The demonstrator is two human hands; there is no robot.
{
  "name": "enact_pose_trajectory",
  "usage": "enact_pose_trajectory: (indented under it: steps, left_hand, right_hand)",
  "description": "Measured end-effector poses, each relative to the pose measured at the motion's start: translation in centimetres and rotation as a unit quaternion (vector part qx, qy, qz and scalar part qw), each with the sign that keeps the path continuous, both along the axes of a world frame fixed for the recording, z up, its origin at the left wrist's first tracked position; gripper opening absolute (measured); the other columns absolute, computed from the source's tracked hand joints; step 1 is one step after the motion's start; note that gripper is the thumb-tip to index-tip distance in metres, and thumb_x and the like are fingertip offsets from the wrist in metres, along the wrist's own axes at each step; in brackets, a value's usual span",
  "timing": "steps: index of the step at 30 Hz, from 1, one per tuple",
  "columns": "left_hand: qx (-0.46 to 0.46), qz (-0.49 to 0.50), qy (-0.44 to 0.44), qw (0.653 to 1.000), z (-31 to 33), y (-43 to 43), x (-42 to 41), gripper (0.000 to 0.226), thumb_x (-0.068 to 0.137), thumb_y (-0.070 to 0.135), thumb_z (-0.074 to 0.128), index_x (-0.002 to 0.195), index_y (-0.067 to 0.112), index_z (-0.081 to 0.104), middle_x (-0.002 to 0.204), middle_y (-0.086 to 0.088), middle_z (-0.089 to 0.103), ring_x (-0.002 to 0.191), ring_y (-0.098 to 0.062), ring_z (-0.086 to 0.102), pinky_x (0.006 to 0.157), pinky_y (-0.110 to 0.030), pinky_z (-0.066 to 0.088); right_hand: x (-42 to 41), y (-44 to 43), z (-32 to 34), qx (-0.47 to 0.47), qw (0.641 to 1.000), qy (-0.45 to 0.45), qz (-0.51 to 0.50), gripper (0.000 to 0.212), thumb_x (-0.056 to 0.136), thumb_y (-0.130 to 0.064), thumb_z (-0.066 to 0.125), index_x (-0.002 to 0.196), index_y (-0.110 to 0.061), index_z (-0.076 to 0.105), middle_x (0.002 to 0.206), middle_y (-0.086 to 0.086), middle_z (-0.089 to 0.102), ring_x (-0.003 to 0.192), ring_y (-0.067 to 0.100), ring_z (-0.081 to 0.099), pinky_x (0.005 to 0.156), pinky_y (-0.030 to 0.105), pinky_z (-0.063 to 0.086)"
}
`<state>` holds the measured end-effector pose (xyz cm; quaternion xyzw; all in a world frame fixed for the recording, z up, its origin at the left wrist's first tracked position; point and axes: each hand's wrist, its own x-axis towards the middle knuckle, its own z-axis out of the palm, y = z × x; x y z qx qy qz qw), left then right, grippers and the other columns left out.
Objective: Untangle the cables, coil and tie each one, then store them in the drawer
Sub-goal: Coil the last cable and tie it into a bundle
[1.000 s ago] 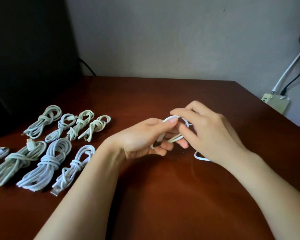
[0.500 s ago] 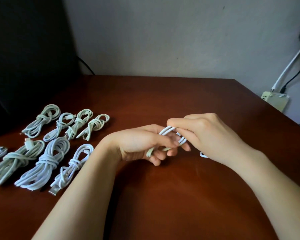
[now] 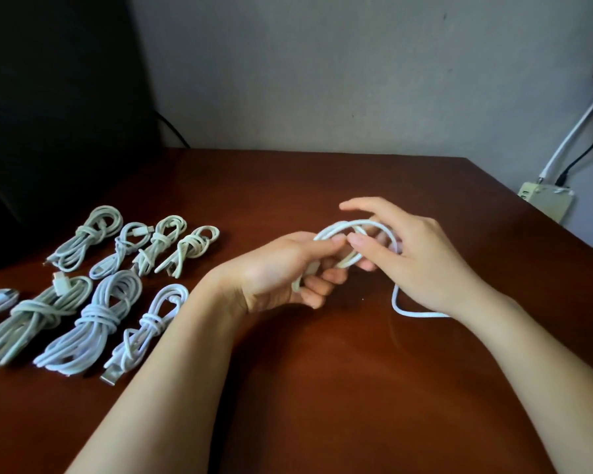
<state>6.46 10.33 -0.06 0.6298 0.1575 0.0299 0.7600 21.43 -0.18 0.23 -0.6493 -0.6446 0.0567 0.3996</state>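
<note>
A white cable (image 3: 339, 227) is held above the table (image 3: 322, 388) in a small loop: it is pinched by the left grip (image 3: 288, 268) (thumb on top, fingers curled beneath) and held at its far side by the right grip (image 3: 415, 254). A loose tail is trailed onto the table under the right wrist. Tied coils (image 3: 96, 319) are laid in two rows at the left.

1. You're at a desk in what looks like a home room: a dark wooden table (image 3: 322, 388) pushed against a plain grey wall (image 3: 322, 80).
2. A power strip (image 3: 546, 200) with cords (image 3: 569, 145) plugged in sits off your right.
3. A large dark panel (image 3: 48, 97), maybe a screen, stands on your left.
</note>
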Motion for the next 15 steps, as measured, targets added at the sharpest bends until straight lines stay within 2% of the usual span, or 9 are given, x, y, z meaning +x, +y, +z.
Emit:
enact_pose_trajectory:
  steps: [3, 4, 6, 10, 13, 15]
  left_hand:
    - [-0.038, 0.083, -0.045, 0.995, 0.2, 0.3, 0.3, 0.042, 0.101, 0.031, 0.029, 0.093, 0.003, 0.06, 0.058, 0.001, 0.032, 0.045, -0.004, 0.022, 0.044, -0.016, 0.016]
    - [-0.046, 0.106, -0.059, 0.992, 0.2, 0.4, 0.3, 0.046, 0.102, 0.033, 0.028, 0.093, 0.003, 0.062, 0.057, 0.002, 0.033, 0.044, -0.004, 0.022, 0.043, -0.016, 0.017]
    - [-0.048, 0.14, -0.076, 0.986, 0.4, 0.4, 0.3, 0.051, 0.102, 0.035, 0.027, 0.091, 0.004, 0.065, 0.057, 0.002, 0.032, 0.045, -0.005, 0.021, 0.042, -0.016, 0.018]
    - [-0.011, 0.184, -0.078, 0.98, 0.3, 0.2, 0.7, 0.05, 0.103, 0.036, 0.026, 0.094, 0.005, 0.065, 0.057, 0.002, 0.033, 0.046, -0.006, 0.022, 0.042, -0.016, 0.02]
    - [0.039, 0.218, -0.086, 0.971, -0.1, 0.1, 1.0, 0.048, 0.104, 0.035, 0.028, 0.104, 0.004, 0.064, 0.059, 0.002, 0.034, 0.045, -0.006, 0.024, 0.041, -0.017, 0.023]
    - [0.054, 0.221, -0.097, 0.969, -0.3, 0.0, 1.1, 0.047, 0.104, 0.036, 0.03, 0.104, 0.004, 0.065, 0.059, 0.002, 0.035, 0.045, -0.006, 0.025, 0.043, -0.018, 0.024]
  right_hand:
    - [0.2, 0.3, -0.3, -0.058, 0.995, 0.08, 0.006, 0.02, 0.096, -0.031, 0.051, 0.115, -0.033, 0.057, 0.093, -0.009, 0.068, 0.086, 0.004, 0.066, 0.076, 0.017, 0.051]
    - [0.1, 0.4, -0.4, -0.071, 0.994, 0.089, 0.002, 0.017, 0.098, -0.031, 0.047, 0.109, -0.028, 0.059, 0.094, -0.008, 0.069, 0.088, 0.004, 0.066, 0.08, 0.022, 0.051]
    - [0.0, 0.6, -0.6, -0.077, 0.993, 0.093, -0.006, 0.026, 0.101, -0.028, 0.042, 0.093, -0.016, 0.063, 0.087, -0.003, 0.069, 0.085, 0.008, 0.066, 0.083, 0.033, 0.053]
    - [-0.4, 0.6, -0.5, -0.065, 0.985, 0.158, 0.024, 0.036, 0.101, -0.02, 0.04, 0.079, -0.011, 0.066, 0.077, -0.001, 0.071, 0.08, 0.011, 0.069, 0.077, 0.023, 0.054]
    - [-0.9, 0.5, -0.1, -0.078, 0.969, 0.232, 0.048, 0.038, 0.101, -0.017, 0.039, 0.076, -0.004, 0.064, 0.072, 0.004, 0.071, 0.071, 0.017, 0.07, 0.068, 0.022, 0.055]
    - [-1.2, 0.4, 0.1, -0.086, 0.955, 0.277, 0.056, 0.038, 0.101, -0.017, 0.038, 0.074, -0.003, 0.062, 0.067, 0.006, 0.07, 0.066, 0.017, 0.069, 0.065, 0.022, 0.054]
